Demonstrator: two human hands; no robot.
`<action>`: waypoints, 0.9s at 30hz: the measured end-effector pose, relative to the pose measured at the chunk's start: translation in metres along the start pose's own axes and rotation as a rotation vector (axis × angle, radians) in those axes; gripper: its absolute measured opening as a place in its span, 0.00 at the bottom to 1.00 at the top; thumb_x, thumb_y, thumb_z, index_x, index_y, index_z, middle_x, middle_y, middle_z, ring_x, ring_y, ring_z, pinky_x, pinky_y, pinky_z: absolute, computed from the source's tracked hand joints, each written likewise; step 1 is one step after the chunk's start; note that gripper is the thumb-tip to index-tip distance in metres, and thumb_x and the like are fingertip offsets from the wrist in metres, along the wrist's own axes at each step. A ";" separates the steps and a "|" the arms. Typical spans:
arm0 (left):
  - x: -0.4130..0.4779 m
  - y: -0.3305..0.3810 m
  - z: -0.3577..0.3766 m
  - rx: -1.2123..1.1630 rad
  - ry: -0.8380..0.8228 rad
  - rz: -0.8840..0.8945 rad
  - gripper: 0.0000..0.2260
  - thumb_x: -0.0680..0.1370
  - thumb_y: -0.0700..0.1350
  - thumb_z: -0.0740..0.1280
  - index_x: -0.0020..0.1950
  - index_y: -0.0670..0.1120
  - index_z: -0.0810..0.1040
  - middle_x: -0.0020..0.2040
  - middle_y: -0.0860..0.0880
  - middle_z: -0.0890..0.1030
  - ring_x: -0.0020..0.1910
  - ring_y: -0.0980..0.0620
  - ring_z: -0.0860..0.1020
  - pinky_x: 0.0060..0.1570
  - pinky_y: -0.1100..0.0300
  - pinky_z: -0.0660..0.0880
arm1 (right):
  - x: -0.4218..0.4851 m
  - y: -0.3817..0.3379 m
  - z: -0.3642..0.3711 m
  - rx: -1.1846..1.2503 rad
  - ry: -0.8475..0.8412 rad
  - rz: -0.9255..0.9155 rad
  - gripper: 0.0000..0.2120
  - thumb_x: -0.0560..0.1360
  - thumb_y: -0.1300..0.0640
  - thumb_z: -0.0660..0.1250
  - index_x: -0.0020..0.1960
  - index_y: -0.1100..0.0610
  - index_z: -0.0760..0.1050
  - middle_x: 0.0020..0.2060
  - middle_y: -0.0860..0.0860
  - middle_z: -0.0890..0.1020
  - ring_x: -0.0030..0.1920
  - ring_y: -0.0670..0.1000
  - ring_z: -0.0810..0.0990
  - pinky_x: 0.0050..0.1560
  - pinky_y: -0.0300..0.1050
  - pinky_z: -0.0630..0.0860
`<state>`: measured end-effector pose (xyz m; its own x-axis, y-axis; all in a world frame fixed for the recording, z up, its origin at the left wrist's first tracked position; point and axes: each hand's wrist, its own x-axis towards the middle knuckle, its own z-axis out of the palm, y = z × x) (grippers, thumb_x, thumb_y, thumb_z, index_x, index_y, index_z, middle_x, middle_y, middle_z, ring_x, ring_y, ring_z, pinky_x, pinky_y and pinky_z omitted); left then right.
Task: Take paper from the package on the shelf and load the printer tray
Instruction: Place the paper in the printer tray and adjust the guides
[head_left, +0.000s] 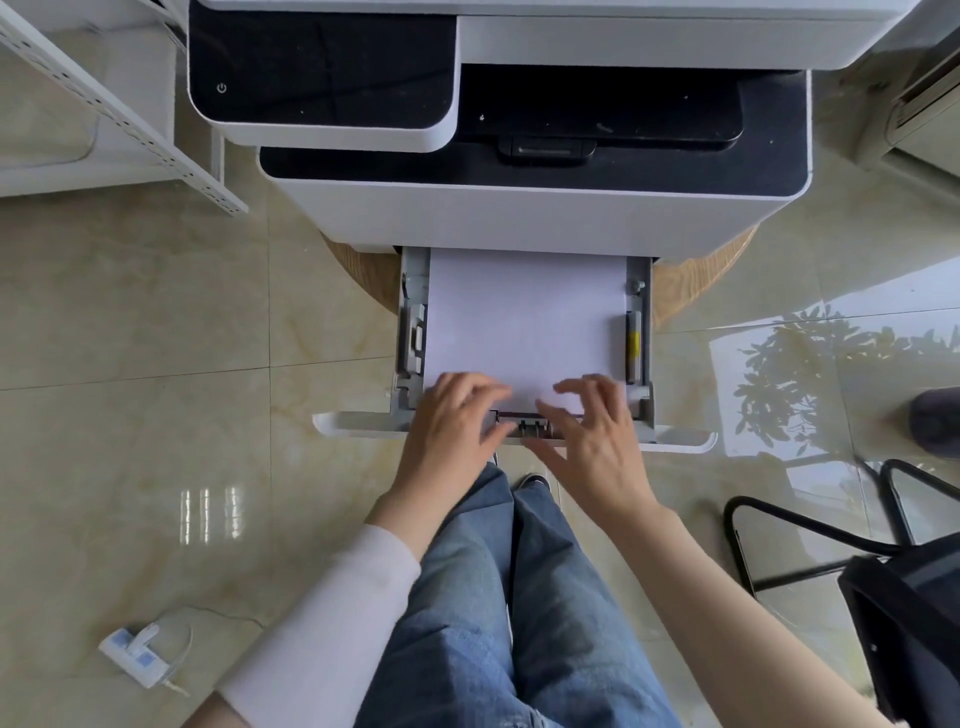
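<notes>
A white and black printer (524, 208) stands on a round wooden table, its paper tray (641, 364) pulled out toward me. A stack of white paper (524, 317) lies flat inside the tray between the side guides. My left hand (452, 431) rests with spread fingers on the stack's near left corner. My right hand (592, 436) hovers over the near right edge, fingers apart, its thumb by the grey rear guide (530, 423). Neither hand grips anything. The paper package is out of view.
A white metal shelf (104, 124) stands at the far left. A power strip (137, 654) with a cord lies on the tiled floor at lower left. A black chair (904, 597) sits at lower right. My jeans-clad legs are below the tray.
</notes>
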<state>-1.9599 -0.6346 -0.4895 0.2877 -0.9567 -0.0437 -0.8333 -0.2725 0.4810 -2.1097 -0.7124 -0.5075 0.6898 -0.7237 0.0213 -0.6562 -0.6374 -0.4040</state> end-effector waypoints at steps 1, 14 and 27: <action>-0.005 0.002 0.005 0.017 -0.044 0.014 0.15 0.69 0.48 0.69 0.52 0.43 0.80 0.48 0.46 0.81 0.48 0.45 0.77 0.49 0.53 0.74 | -0.003 0.000 0.003 0.000 -0.022 -0.010 0.21 0.70 0.42 0.61 0.49 0.59 0.80 0.48 0.57 0.80 0.55 0.57 0.66 0.53 0.52 0.71; -0.004 -0.005 0.011 0.008 -0.161 0.084 0.11 0.63 0.44 0.77 0.42 0.44 0.81 0.44 0.47 0.84 0.43 0.47 0.80 0.41 0.56 0.77 | -0.008 0.008 0.007 0.041 -0.077 -0.076 0.19 0.61 0.58 0.79 0.50 0.59 0.80 0.45 0.59 0.81 0.50 0.58 0.72 0.43 0.53 0.77; 0.015 -0.006 0.001 0.010 -0.043 -0.171 0.12 0.74 0.42 0.67 0.57 0.43 0.77 0.56 0.41 0.75 0.55 0.42 0.73 0.54 0.51 0.71 | 0.020 0.013 -0.014 0.158 -0.062 0.285 0.12 0.72 0.59 0.69 0.55 0.59 0.79 0.50 0.61 0.77 0.52 0.63 0.74 0.43 0.55 0.78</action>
<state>-1.9514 -0.6476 -0.4935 0.4052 -0.8999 -0.1612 -0.7787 -0.4321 0.4549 -2.1086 -0.7393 -0.5002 0.5057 -0.8463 -0.1671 -0.7732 -0.3587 -0.5229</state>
